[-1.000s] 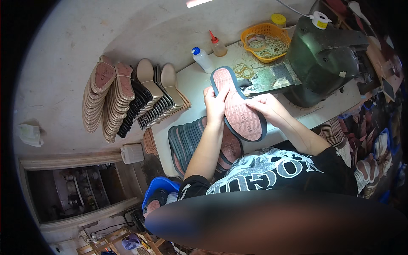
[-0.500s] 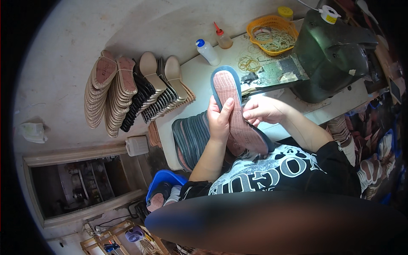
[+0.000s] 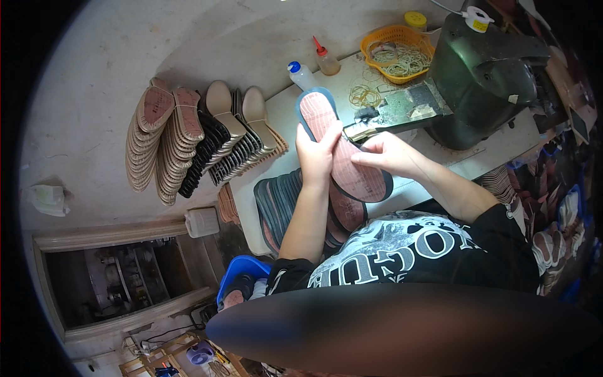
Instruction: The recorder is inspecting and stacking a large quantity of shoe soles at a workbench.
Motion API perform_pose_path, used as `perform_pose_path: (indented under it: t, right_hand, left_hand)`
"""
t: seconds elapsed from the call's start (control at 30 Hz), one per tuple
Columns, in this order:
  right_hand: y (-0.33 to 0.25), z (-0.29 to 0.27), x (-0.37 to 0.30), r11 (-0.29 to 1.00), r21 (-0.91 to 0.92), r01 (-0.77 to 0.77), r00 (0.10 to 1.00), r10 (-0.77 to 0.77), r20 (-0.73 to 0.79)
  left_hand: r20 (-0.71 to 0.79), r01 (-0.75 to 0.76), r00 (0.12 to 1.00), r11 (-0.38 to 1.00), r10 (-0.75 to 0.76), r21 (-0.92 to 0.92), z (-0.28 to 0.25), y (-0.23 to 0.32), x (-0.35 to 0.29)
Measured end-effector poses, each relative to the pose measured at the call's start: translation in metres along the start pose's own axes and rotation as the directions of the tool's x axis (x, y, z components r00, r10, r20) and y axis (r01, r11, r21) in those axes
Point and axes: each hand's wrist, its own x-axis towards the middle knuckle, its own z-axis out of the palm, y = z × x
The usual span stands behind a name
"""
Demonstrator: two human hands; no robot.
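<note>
A long shoe insole (image 3: 358, 176) with a reddish-brown face and a dark blue-grey rim is held tilted above the table's near side. My left hand (image 3: 317, 154) grips its narrow middle, thumb across the face and the other fingers behind. On the opposite edge, my right hand (image 3: 392, 154) pinches the rim, its thumb lying on the face; its other fingers are partly hidden. Beside my left forearm stands a packed row of similar dark-rimmed insoles (image 3: 276, 204). Another reddish insole (image 3: 347, 210) shows below the held one.
Ahead, a dark green machine (image 3: 471, 94) with a metal bed (image 3: 402, 108) stands on the white table (image 3: 465, 160). Behind are a yellow basket (image 3: 370, 58) of rubber bands, a blue-capped bottle (image 3: 303, 78) and a red-nozzled bottle (image 3: 326, 63). Tied insole bundles (image 3: 144, 151) stand left; a blue tub (image 3: 235, 267) sits below.
The insole has shifted left, and its lower end has swung up away from my shirt. Both hands moved with it; my right thumb now rests further onto its face.
</note>
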Motion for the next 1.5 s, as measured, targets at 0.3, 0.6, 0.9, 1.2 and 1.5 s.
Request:
perform_pose_path:
  t: [0.3, 0.6, 0.9, 1.2, 1.5]
  right_hand:
    - [0.028, 0.007, -0.007, 0.963, 0.261, 0.062, 0.98, -0.01, -0.198]
    - [0.022, 0.002, -0.012, 0.942, 0.329, 0.065, 0.981, 0.0, -0.194]
    - [0.027, -0.009, -0.01, 0.899, 0.436, 0.043, 0.976, 0.055, -0.21]
    - [0.025, 0.017, -0.037, 0.838, 0.512, -0.188, 0.976, 0.217, 0.003]
    - [0.028, 0.032, -0.02, 0.769, 0.638, -0.046, 0.97, 0.187, -0.156]
  left_hand:
    - [0.076, 0.064, 0.995, 0.997, -0.067, 0.052, 0.006, -0.041, 0.039]
    - [0.048, -0.001, 0.999, 0.972, -0.01, 0.237, 0.008, -0.061, 0.049]
    - [-0.034, -0.042, 0.997, 0.867, 0.068, 0.496, 0.014, -0.055, 0.057]
    - [-0.019, 0.062, 0.998, 0.827, -0.062, 0.559, 0.006, -0.057, 0.072]
    - [0.352, -0.406, 0.909, 0.665, 0.223, 0.626, -0.001, -0.023, 0.084]
